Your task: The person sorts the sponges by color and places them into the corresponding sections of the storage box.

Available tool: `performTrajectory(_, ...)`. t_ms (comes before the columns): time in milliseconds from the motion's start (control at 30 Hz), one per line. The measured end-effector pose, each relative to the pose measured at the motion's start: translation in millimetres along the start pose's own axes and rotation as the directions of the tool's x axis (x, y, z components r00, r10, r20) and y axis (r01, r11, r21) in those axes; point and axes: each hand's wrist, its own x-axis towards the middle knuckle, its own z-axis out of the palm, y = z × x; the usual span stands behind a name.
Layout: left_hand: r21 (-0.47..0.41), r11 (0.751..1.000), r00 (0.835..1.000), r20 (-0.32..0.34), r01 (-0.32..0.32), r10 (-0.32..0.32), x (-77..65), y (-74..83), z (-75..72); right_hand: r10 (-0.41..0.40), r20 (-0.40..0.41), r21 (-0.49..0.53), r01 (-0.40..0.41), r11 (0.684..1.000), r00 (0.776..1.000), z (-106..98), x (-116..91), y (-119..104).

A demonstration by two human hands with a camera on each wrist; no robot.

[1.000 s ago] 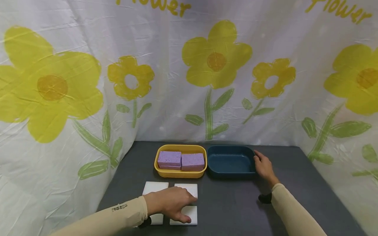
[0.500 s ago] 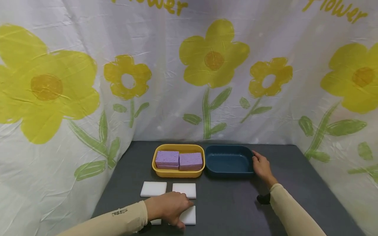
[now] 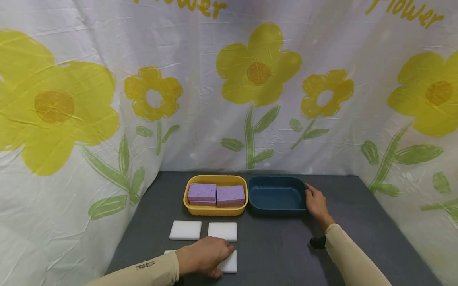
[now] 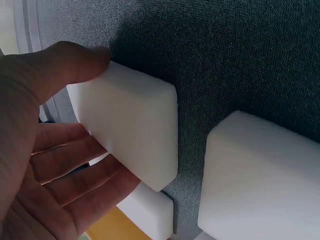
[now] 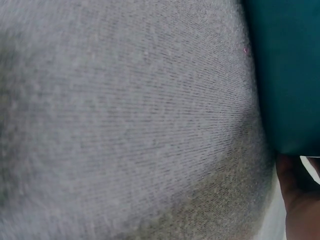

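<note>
In the left wrist view, my left hand pinches a white sponge between thumb and fingers, flat on the dark table. From the head view, the same left hand covers part of that white sponge, the front right one of a group. My right hand grips the right end of a dark blue rectangular bin, with nothing inside it. The right wrist view shows only the bin's wall and part of the right hand at its corner.
A yellow bin touching the blue one holds purple sponges. Two white sponges, back left and back right, lie in front of it. Another white sponge is mostly hidden behind my left hand. A flower-printed curtain surrounds the table.
My left hand has drawn slightly left and down and closed its thumb and fingers on the front right white sponge. My right hand keeps its place on the blue bin.
</note>
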Motion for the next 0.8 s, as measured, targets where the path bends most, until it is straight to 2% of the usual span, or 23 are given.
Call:
performTrajectory(167, -0.009, 1.000, 1.000, 0.024, 0.008, -0.007, 0.7, -1.1, -3.1, -0.014, 0.001, -0.008, 0.014, 1.000, 1.000, 1.6, 4.2, 8.8)
performTrajectory(300, -0.019, 1.000, 1.000, 0.030, -0.004, 0.004, 2.2, -2.8, -13.1, -0.015, 0.010, -0.005, 0.015, 1.000, 1.000, 1.1, 5.1, 10.6)
performTrajectory(567, 0.000, 1.000, 1.000, -0.001, -0.010, 0.010, 12.4, -9.9, -37.3, 0.000, -0.020, 0.026, 0.001, 1.000, 1.000, -6.4, -11.9, -19.2)
performTrajectory(800, 0.088, 0.996, 0.998, -0.058, 0.002, 0.003, 25.5, -21.1, -60.4, -0.005, -0.019, -0.013, 0.004, 1.000, 1.000, -4.7, -8.9, -17.7)
